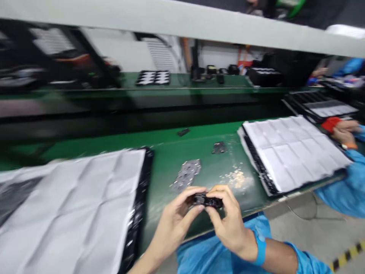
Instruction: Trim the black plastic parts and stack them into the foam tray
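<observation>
Between my two hands, just above the near edge of the green table [159, 217], is a small black plastic part [207, 200]. My left hand [178, 217] pinches its left end with thumb and fingers. On its right end, the thumb and fingers of my right hand [229, 222] are closed in the same way. Fingers hide much of the part, and blur keeps its finer details from showing. Just beyond my hands lies a cluster of flat grey pieces [186, 173]. A pile of tiny pale bits [236, 178] is scattered to the right of it.
A dark flat piece [219, 147] and a small black strip [183, 132] lie farther back. Black trays with white padded covers stand left [85, 205] and right [293, 152]. Another person's hands [345, 131] are at the far right. A shelf [182, 88] runs along the back.
</observation>
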The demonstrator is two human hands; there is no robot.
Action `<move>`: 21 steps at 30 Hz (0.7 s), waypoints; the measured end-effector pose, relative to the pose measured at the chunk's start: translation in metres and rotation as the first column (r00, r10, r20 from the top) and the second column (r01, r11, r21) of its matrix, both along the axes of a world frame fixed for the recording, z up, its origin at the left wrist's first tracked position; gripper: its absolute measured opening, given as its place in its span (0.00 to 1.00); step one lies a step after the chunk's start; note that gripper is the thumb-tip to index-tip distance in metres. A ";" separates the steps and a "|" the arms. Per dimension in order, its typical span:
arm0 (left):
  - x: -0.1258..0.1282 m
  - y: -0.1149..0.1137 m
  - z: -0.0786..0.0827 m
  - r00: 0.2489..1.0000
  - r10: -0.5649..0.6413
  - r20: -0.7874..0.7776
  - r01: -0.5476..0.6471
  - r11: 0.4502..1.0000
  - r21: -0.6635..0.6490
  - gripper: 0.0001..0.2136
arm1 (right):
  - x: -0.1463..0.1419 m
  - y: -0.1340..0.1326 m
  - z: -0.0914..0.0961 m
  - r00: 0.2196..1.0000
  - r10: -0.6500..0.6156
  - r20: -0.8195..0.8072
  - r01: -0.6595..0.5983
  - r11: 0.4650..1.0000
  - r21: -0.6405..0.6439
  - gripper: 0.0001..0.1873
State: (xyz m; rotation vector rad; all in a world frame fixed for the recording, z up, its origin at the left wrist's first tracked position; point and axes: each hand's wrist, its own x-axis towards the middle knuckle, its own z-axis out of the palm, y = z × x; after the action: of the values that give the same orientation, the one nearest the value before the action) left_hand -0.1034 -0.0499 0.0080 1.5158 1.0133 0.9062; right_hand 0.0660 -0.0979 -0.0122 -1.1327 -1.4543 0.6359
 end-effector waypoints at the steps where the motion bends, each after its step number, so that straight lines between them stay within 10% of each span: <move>1: 0.014 0.007 0.008 0.998 -0.049 -0.029 0.051 0.998 0.049 0.10 | 0.010 -0.003 0.008 0.998 -0.061 0.000 0.061 0.998 0.027 0.18; 7: 0.144 0.066 0.066 0.839 -0.521 -0.157 0.543 0.824 0.163 0.12 | 0.101 -0.031 0.042 0.907 -0.421 0.012 0.417 0.902 0.114 0.24; 13: 0.347 0.132 0.117 0.373 -0.879 -0.298 0.928 0.348 0.134 0.13 | 0.240 -0.062 0.020 0.576 -0.818 0.003 0.811 0.571 0.126 0.17; 16: 0.472 0.153 0.120 0.129 -0.892 -0.433 0.990 0.094 0.102 0.14 | 0.322 -0.061 -0.004 0.383 -0.924 0.020 0.913 0.382 0.144 0.12; 21: 0.649 0.141 0.086 -0.140 -0.779 -0.611 0.986 -0.165 -0.015 0.13 | 0.424 -0.045 -0.029 0.258 -0.966 0.030 0.954 0.259 0.153 0.12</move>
State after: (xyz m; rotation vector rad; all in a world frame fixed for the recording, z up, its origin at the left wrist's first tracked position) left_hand 0.5459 0.0912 0.0939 2.3328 -0.4658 -0.4723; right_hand 0.4901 -0.1431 -0.0410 -1.7214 -0.5663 -0.4341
